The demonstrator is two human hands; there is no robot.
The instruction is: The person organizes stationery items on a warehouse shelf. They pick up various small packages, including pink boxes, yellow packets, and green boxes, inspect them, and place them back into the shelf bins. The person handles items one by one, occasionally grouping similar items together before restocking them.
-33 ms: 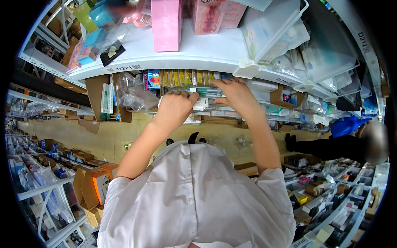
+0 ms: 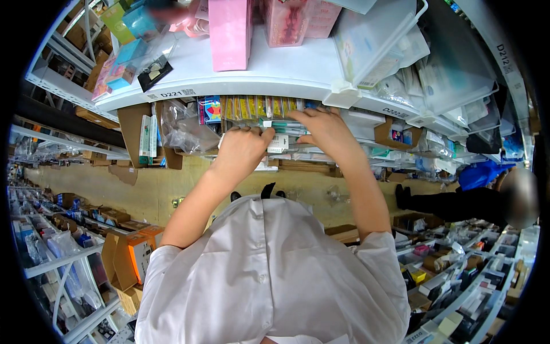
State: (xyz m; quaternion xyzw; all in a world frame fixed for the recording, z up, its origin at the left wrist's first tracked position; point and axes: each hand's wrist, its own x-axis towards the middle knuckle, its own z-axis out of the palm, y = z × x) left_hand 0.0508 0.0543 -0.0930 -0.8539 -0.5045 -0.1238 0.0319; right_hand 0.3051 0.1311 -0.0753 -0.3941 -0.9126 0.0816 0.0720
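Teal-and-clear plastic packets [image 2: 283,124] lie between the left hand [image 2: 243,150], curled over a white box [image 2: 279,144], and the right hand [image 2: 325,129], its thumb and fingers parted. I cannot tell whether the left hand grips. Yellow packets [image 2: 250,108] sit just beyond; above, a white shelf [image 2: 258,88] bears a pink carton [image 2: 229,34].

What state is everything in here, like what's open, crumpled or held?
Left hand, fingers bent over a small white box; grip unclear.
Right hand, open, thumb apart from forefinger.
Small white box, partly covered by the left hand.
Slim teal-and-clear packs, lying between the hands.
Yellow packets, side by side in a row.
Clear plastic bag, crumpled.
Left cardboard box, open.
Tall pink box, on the upper shelf.
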